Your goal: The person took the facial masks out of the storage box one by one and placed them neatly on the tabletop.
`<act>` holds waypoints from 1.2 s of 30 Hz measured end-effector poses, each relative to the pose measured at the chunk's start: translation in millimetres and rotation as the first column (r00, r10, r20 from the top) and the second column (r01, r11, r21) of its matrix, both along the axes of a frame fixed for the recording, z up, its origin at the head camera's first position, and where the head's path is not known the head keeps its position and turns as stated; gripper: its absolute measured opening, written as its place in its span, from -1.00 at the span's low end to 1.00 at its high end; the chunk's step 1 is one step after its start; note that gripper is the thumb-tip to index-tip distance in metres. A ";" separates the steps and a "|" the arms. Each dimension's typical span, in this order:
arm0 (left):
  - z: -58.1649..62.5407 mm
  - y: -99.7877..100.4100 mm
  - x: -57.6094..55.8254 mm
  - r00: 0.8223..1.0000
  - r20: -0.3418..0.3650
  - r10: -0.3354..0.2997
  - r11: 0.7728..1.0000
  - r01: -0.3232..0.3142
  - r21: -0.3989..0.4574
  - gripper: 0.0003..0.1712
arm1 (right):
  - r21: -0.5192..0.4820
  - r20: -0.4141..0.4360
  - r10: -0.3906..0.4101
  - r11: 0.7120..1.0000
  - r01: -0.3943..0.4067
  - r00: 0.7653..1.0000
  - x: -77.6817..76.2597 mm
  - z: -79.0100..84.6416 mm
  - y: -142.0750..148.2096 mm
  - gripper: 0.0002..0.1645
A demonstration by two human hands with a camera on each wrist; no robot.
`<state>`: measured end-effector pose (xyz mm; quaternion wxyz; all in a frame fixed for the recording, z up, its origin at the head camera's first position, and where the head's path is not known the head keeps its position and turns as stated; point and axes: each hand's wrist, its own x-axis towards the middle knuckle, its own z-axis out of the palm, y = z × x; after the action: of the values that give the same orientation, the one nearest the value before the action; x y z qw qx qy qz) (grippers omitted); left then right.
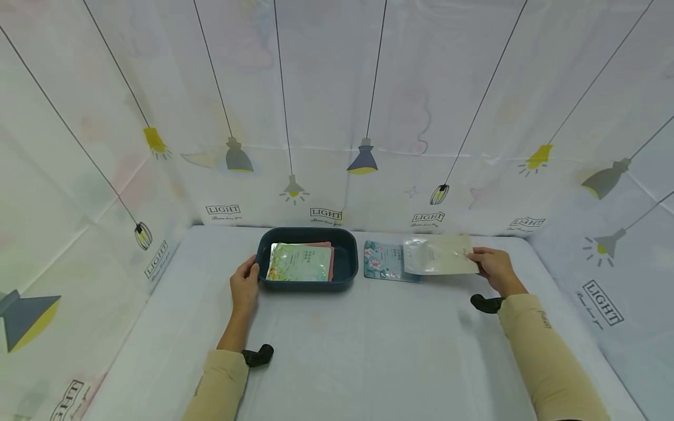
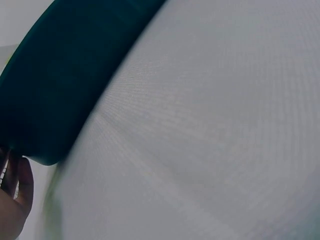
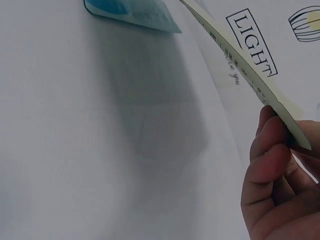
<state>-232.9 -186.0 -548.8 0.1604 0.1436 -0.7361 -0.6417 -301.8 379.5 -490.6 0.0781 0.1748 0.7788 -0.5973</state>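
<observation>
In the head view, my right hand (image 1: 494, 269) pinches the right end of a flat, glossy cream sachet (image 1: 444, 255) between thumb and fingers. The right wrist view catches this sachet (image 3: 250, 75) almost edge-on, raised above the table. A blue floral sachet (image 1: 383, 261) lies beneath its left end, partly covered. My left hand (image 1: 245, 286) touches the left end of a dark teal rectangular tub (image 1: 306, 286), its fingers against the outer wall. Inside the tub lie a green floral sachet (image 1: 297, 262) and a pink one (image 1: 331, 269), mostly hidden under the green.
A white cloth covers the table (image 1: 342, 351). Close behind the tub hangs a pale curtain (image 1: 316, 117) printed with lamps, which also runs along both sides. Black bands with a short stub (image 1: 259, 355) are worn at the wrists.
</observation>
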 end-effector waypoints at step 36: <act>-1.1 -1.8 -0.5 1.000 0.008 -0.005 1.000 0.005 0.014 -0.57 | 0.152 0.077 -0.162 0.977 0.149 0.984 5.2 -36.5 42.9 -0.36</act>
<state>-233.4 -187.8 -549.9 0.1548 0.1455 -0.7325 -0.6467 -296.7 422.4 -527.2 0.0527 0.2668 0.8001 -0.5346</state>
